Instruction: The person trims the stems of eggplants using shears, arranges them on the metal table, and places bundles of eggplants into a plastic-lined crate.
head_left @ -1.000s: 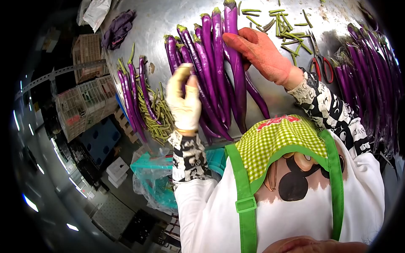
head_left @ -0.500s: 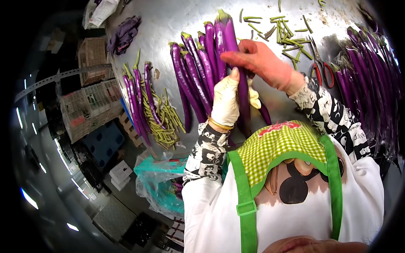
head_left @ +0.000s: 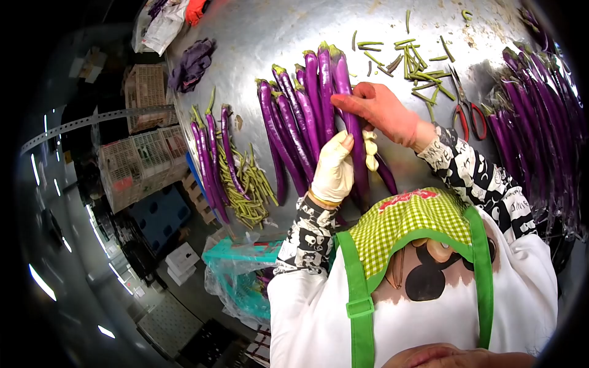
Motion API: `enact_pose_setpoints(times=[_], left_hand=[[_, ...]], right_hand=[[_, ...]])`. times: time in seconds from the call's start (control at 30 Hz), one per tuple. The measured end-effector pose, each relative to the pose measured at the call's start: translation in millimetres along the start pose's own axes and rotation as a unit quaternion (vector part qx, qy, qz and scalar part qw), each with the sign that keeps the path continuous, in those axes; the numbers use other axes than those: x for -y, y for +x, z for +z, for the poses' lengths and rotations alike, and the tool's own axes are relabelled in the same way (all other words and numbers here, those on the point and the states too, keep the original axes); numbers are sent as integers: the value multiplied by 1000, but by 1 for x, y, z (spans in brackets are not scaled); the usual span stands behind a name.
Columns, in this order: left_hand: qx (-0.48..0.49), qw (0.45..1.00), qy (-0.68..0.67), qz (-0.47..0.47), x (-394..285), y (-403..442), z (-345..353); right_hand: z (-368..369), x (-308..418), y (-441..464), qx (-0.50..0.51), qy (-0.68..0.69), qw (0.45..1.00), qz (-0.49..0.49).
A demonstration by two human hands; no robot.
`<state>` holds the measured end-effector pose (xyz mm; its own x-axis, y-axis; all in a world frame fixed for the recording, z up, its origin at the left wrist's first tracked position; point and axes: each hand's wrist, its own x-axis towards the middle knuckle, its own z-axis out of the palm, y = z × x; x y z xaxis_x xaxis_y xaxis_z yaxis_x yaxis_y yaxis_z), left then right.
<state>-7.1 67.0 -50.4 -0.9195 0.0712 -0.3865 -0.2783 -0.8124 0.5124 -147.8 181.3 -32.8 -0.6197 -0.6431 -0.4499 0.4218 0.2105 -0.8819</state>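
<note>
My left hand, in a whitish glove, is closed round the lower part of a long purple eggplant, its fingertips showing on the far side. Higher on the same eggplant, my right hand, in a red glove, pinches it between thumb and fingers. Just left of it lies a row of several eggplants, side by side with their green caps pointing away from me. Another eggplant lies partly hidden behind the held one.
Cut green beans and red-handled scissors lie right; bagged eggplants at the far right. Thin eggplants and a bean pile lie left, near a purple cloth. A teal crate stands below the table edge.
My left hand has moved right from the row of eggplants and taken hold of the eggplant in my right hand. The view has shifted, so the table items appear lower and further right.
</note>
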Motion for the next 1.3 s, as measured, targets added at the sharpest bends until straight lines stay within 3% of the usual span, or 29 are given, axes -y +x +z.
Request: enact_pose_setpoints(times=[0.03,0.13,0.23,0.27,0.6,0.67,0.73,0.83,0.97,1.0,1.3], left_hand=[[-4,1000,4,6,2,-2,0],[-3,1000,25,17,-1,-7,0],[-24,998,39,31,-2,-7,-2],[-30,998,42,36,-2,-7,-4],[-47,992,75,92,-1,-6,-21],[-50,990,80,102,-3,-7,-22],[-43,990,75,109,-11,-7,-26],[-49,987,70,137,-28,-12,-34],[-72,981,34,178,-46,-19,-49],[-68,980,31,183,-50,-20,-52],[-58,978,-5,200,-75,-38,-69]], right_hand=[[-3,-2,1,-1,-34,999,-11],[-4,-11,3,32,49,998,12],[-6,-17,7,56,11,998,-30],[-8,-21,9,91,8,996,1],[-6,-59,9,177,-37,977,-116],[-6,-59,4,179,3,979,-95],[-3,-48,-8,169,86,982,-10],[-9,-55,-15,117,98,988,37],[-14,-102,-11,-53,-101,993,-35],[-14,-97,-16,-49,-161,986,-2],[8,-97,-13,47,-78,993,76]])
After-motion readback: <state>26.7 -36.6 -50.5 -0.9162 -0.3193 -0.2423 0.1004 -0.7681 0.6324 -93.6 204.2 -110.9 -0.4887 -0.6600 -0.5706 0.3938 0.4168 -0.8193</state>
